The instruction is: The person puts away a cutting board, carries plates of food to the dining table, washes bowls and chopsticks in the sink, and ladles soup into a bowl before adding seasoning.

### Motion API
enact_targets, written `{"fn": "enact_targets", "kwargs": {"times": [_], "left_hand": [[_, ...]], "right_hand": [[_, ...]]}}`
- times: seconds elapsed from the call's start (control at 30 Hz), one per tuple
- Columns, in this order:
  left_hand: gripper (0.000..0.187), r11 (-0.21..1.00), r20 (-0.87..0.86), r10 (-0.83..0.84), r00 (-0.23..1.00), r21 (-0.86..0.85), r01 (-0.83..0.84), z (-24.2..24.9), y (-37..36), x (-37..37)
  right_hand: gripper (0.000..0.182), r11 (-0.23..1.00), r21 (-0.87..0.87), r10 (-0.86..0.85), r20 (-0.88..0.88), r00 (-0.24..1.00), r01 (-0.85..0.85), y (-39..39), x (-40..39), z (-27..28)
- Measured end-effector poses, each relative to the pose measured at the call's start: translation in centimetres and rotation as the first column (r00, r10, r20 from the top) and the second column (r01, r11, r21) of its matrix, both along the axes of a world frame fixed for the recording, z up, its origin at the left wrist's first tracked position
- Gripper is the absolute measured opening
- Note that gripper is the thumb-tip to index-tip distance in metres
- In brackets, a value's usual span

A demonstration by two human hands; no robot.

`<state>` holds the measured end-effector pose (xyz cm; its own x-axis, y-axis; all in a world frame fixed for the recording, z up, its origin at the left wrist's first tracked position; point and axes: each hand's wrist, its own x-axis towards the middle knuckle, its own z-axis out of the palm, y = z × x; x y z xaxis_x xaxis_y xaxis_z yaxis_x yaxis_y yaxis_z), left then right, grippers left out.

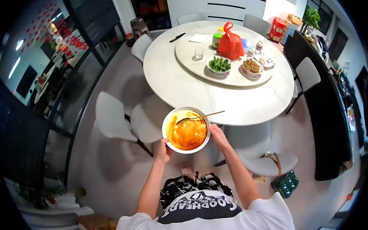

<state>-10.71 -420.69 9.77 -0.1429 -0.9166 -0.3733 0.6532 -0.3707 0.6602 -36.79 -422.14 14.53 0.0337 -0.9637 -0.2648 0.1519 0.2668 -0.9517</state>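
Between my hands is a white bowl (pixel 188 149) with orange-yellow food (pixel 187 133) in it. A spoon (pixel 208 114) with a long thin handle leans in the bowl, its handle reaching out over the right rim. My left hand (pixel 164 151) grips the bowl's lower left side. On the right side, my right hand (pixel 218 137) holds the rim with fingers partly hidden beneath. The bowl is in front of the near edge of a round white table (pixel 166 75).
On the table's turntable (pixel 186 60) are a bowl of green vegetables (pixel 219 65), a bowl of brown food (pixel 252 66), a red plastic bag (pixel 231 42), a jar (pixel 216 41) and a glass (pixel 198 54). A knife (pixel 177 37) lies at the far left. Chairs (pixel 111 117) surround the table.
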Motion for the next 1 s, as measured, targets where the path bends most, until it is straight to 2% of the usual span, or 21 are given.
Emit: {"fn": "enact_targets", "kwargs": {"times": [0.07,0.1,0.2,0.23,0.33,0.4,0.53,0.57,0.67,0.7,0.8,0.83,0.93,1.0], "left_hand": [[0.031,0.999,-0.028,-0.030,0.999,0.014,0.031,-1.7,-6.5,0.8],[0.031,0.998,-0.041,-0.046,0.998,0.032,0.047,-2.6,-9.5,1.1],[0.031,0.997,-0.054,-0.033,0.998,0.064,0.037,-4.0,-17.2,0.8],[0.031,0.996,-0.065,-0.064,0.996,0.063,0.069,-4.1,-19.8,0.5],[0.033,0.992,-0.036,-0.091,0.995,0.084,0.094,-7.9,-28.4,0.7],[0.034,0.989,-0.012,-0.059,0.998,0.133,0.060,-9.6,-33.0,0.1],[0.035,0.976,0.013,-0.114,0.993,0.188,0.109,-11.6,-40.7,-0.9],[0.047,0.968,0.067,-0.171,0.983,0.199,0.155,-12.9,-43.0,-0.7],[0.049,0.967,0.020,-0.211,0.977,0.153,0.205,-15.5,-48.6,-0.9],[0.042,0.970,0.027,-0.191,0.981,0.155,0.185,-15.4,-50.0,-1.2],[0.043,0.951,0.014,-0.254,0.967,0.183,0.247,-15.4,-54.0,-1.2],[0.046,0.943,0.024,-0.283,0.959,0.191,0.274,-15.6,-55.2,-1.2],[0.052,0.912,0.041,-0.360,0.932,0.226,0.343,-15.8,-58.4,-1.8],[0.053,0.894,0.033,-0.381,0.924,0.270,0.359,-15.3,-59.8,-2.1]], "right_hand": [[0.029,1.000,0.009,-0.002,-0.060,0.998,0.002,-6.4,0.0,-3.8],[0.034,0.998,0.060,-0.007,-0.036,0.999,0.009,-9.2,0.2,-3.4],[0.040,0.992,0.048,-0.111,-0.036,0.993,0.113,-16.1,0.5,-1.9],[0.046,0.989,0.056,-0.130,-0.080,0.988,0.134,-18.5,0.4,-2.7],[0.046,0.987,0.105,-0.108,-0.140,0.984,0.124,-26.5,-0.2,-4.2],[0.045,0.989,-0.034,-0.144,-0.322,0.936,0.141,-31.4,-0.6,-7.5],[0.041,0.975,0.060,-0.190,-0.266,0.945,0.213,-37.8,-1.9,-9.0],[0.040,0.967,0.035,-0.233,-0.270,0.934,0.251,-39.4,-2.1,-10.2],[0.043,0.966,0.060,-0.218,-0.330,0.918,0.251,-42.9,-2.5,-13.0],[0.040,0.949,0.012,-0.290,-0.365,0.885,0.315,-43.9,-2.3,-13.8],[0.039,0.925,-0.018,-0.366,-0.305,0.879,0.379,-45.8,-1.8,-14.7],[0.037,0.905,0.010,-0.407,-0.275,0.871,0.426,-46.4,-1.6,-14.6],[0.033,0.881,-0.011,-0.440,-0.388,0.810,0.473,-47.4,-0.9,-13.5],[0.031,0.858,-0.030,-0.490,-0.351,0.798,0.513,-48.1,-0.4,-13.9]]}}
